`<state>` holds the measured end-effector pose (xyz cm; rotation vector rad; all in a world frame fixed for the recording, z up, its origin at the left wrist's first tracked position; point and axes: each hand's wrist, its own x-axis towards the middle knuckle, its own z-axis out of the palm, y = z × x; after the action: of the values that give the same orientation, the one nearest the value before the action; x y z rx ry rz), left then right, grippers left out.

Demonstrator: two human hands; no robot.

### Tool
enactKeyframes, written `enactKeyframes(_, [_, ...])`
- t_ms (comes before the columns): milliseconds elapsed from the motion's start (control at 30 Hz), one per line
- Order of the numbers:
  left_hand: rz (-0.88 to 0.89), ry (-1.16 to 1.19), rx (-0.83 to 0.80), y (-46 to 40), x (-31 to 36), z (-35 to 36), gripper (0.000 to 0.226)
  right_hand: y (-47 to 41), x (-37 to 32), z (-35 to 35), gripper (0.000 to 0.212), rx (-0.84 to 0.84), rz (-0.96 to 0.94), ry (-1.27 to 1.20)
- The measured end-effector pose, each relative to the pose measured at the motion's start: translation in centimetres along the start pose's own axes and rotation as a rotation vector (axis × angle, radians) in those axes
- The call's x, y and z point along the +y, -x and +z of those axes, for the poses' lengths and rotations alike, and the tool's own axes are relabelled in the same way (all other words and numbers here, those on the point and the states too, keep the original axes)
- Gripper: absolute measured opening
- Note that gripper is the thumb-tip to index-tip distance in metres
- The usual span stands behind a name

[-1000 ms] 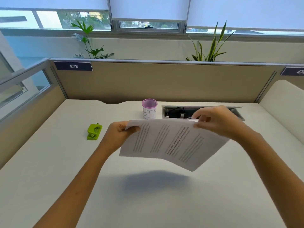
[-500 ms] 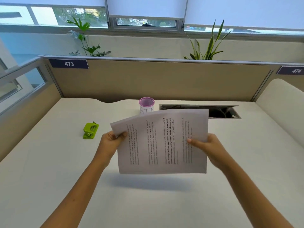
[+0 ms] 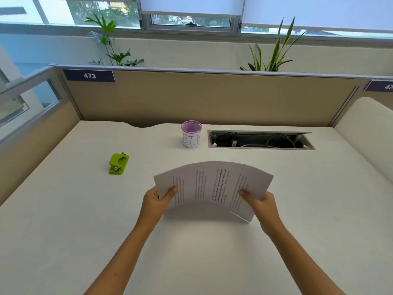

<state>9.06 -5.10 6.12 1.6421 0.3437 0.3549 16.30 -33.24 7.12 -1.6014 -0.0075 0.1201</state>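
Observation:
A printed sheet of paper (image 3: pixel 212 186) arches upward above the white desk (image 3: pixel 63 220), its text running sideways. My left hand (image 3: pixel 155 202) pinches its left edge, thumb on top. My right hand (image 3: pixel 260 204) pinches its right edge, thumb on top as well. The sheet's lower right corner dips toward the desk. A green hole punch (image 3: pixel 118 163) lies on the desk to the left of the paper. A small cup with a pink rim, marked BIN (image 3: pixel 191 134), stands behind the paper.
An open cable tray (image 3: pixel 260 140) with wires is set into the desk at the back right. Beige partition panels (image 3: pixel 202 99) wall the desk at the back and both sides. Plants stand behind the partition.
The sheet went from tilted and held high to lower over the desk and bowed upward. Both hands came down and nearer to me, gripping the side edges.

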Motion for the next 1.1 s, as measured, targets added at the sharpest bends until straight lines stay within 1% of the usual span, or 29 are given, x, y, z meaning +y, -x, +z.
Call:
enactKeyframes(67, [-0.001,-0.007,0.006,-0.3,0.2,0.0,0.020,-0.4,-0.6,-0.2,0.014,0.018,-0.021,0.031])
enactKeyframes(100, [0.012,-0.020,0.013,-0.5,0.5,-0.1,0.023,-0.7,-1.2,-0.4,0.013,0.020,-0.037,0.063])
enactKeyframes(133, [0.033,-0.042,0.031,-0.8,1.0,-0.2,0.032,-1.1,-1.9,-0.7,0.011,0.019,-0.057,0.103])
enactKeyframes(200, [0.100,-0.094,0.100,-1.5,2.3,-0.6,0.061,-1.9,-3.9,-1.3,0.008,0.010,-0.123,0.212])
enactKeyframes(233, [0.154,-0.114,0.136,-1.9,3.2,-0.9,0.071,-2.3,-5.2,-1.6,0.007,0.002,-0.176,0.281])
enactKeyframes(267, [0.216,-0.147,0.163,-2.2,4.2,-1.2,0.076,-2.6,-6.6,-1.8,0.008,-0.014,-0.241,0.358])
enactKeyframes(300, [0.274,-0.197,0.173,-2.5,5.3,-1.5,0.076,-2.8,-8.1,-2.0,0.010,-0.034,-0.310,0.441])
enactKeyframes(367, [0.372,-0.322,0.131,-3.1,7.8,-1.9,0.072,-3.1,-11.4,-2.1,0.010,-0.088,-0.432,0.591])
enactKeyframes(467, [0.506,-0.498,-0.061,-3.5,11.3,-1.7,0.071,-3.1,-15.8,-1.5,0.006,-0.179,-0.596,0.850])
enactKeyframes(533, [0.575,-0.524,-0.214,-3.4,12.8,-0.9,0.065,-2.6,-18.1,-0.6,0.005,-0.244,-0.737,0.971])
enactKeyframes(567, [0.581,-0.505,-0.285,-3.2,13.3,-0.4,0.058,-2.3,-19.0,0.0,0.008,-0.278,-0.810,1.029])
enactKeyframes(633, [0.556,-0.459,-0.381,-2.8,13.6,0.7,0.041,-1.5,-20.2,1.1,0.012,-0.326,-0.879,1.110])
enactKeyframes(700, [0.536,-0.440,-0.394,-2.7,13.0,1.5,0.028,-1.2,-20.8,1.7,0.014,-0.350,-0.915,1.137])
enactKeyframes(767, [0.541,-0.432,-0.351,-2.7,12.3,1.7,0.024,-1.1,-21.3,1.5,0.013,-0.344,-0.941,1.152])
enactKeyframes(833, [0.512,-0.386,-0.302,-2.9,11.8,1.5,0.023,-1.4,-21.5,0.4,0.011,-0.314,-0.952,1.114])
enactKeyframes(867, [0.472,-0.345,-0.283,-3.0,11.6,1.3,0.022,-1.7,-21.5,-0.5,0.010,-0.301,-0.920,1.052])
enactKeyframes(933, [0.381,-0.266,-0.271,-3.4,11.3,0.6,0.018,-2.4,-21.0,-2.3,0.014,-0.275,-0.764,0.842])
enactKeyframes(1000, [0.308,-0.192,-0.262,-3.6,10.8,0.0,0.016,-2.9,-19.9,-3.6,0.028,-0.269,-0.616,0.587])
enactKeyframes(1100, [0.246,-0.086,-0.236,-3.8,10.1,-0.5,0.016,-3.5,-17.0,-4.0,0.058,-0.279,-0.418,0.157])
